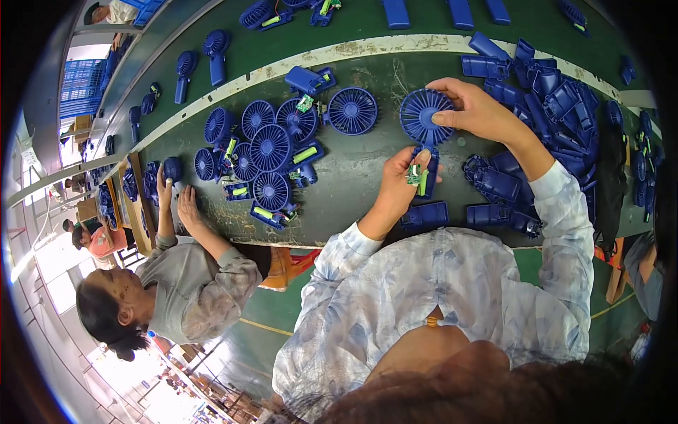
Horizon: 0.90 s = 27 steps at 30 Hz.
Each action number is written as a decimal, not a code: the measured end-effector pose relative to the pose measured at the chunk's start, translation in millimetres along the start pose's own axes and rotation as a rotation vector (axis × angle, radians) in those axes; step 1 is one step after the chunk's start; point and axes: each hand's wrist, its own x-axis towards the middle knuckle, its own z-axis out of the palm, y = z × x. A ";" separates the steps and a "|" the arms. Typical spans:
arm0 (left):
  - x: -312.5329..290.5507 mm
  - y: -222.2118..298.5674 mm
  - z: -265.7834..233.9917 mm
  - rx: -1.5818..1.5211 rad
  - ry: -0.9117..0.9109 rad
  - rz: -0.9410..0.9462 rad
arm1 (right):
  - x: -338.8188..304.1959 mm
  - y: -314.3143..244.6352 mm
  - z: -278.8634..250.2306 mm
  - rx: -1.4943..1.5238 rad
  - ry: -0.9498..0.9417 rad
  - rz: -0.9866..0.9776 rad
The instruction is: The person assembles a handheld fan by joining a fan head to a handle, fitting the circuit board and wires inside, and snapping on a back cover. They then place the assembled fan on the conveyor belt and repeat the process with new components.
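Between my hands is a blue handheld fan (421, 116), its round slatted head away from me and its handle toward me. My right hand (484, 113) closes on the right side of the fan head, thumb across its front. Lower down, my left hand (399, 185) grips the handle, which is uncovered on top. A small green circuit board (414, 174) shows by my left thumb, beside a light-green battery (424, 182) in the handle. Just below lies a blue handle shell (425, 215) on the dark green worktable (353, 191). Part of the handle is hidden by my fingers.
Left of my hands several unfinished fans (271, 148) with exposed batteries are clustered. At right, blue shells (558, 106) form a large heap. A pale conveyor edge strip (367, 48) curves behind, with parts beyond it. A co-worker's hands (189, 206) rest at the table's left.
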 end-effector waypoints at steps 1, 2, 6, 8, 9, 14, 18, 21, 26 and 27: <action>1.0 -2.4 -1.8 -0.042 -0.025 -0.044 | 4.6 5.7 -0.4 -0.032 -0.030 -0.005; 2.0 -3.3 -3.3 -0.083 -0.049 -0.087 | 7.6 9.0 -0.3 -0.065 -0.059 -0.011; 2.2 -4.5 -1.2 -0.113 -0.052 -0.073 | 9.5 9.6 -4.0 -0.086 -0.081 -0.084; -0.4 -6.8 -2.5 0.081 0.000 0.021 | 10.1 7.2 -7.1 0.042 -0.147 -0.027; -2.9 -6.0 1.3 0.136 0.064 0.101 | 9.7 2.5 -7.9 0.038 -0.149 -0.032; -4.1 2.0 -0.1 0.799 0.165 0.509 | -5.1 -45.8 -1.3 -0.198 -0.173 0.261; -3.9 -4.7 -9.4 0.545 0.052 0.293 | -7.3 -25.9 2.1 -0.096 -0.109 0.171; -4.3 -3.4 -17.6 0.187 -0.073 0.122 | -17.2 -21.5 -4.9 -0.154 -0.155 -0.044; -13.2 11.0 -19.3 -0.343 -0.122 -0.132 | -21.9 -32.3 -8.4 -0.048 -0.346 -0.101; -13.9 14.2 -19.1 -0.328 -0.101 -0.143 | -22.5 -30.5 -8.4 -0.047 -0.349 -0.100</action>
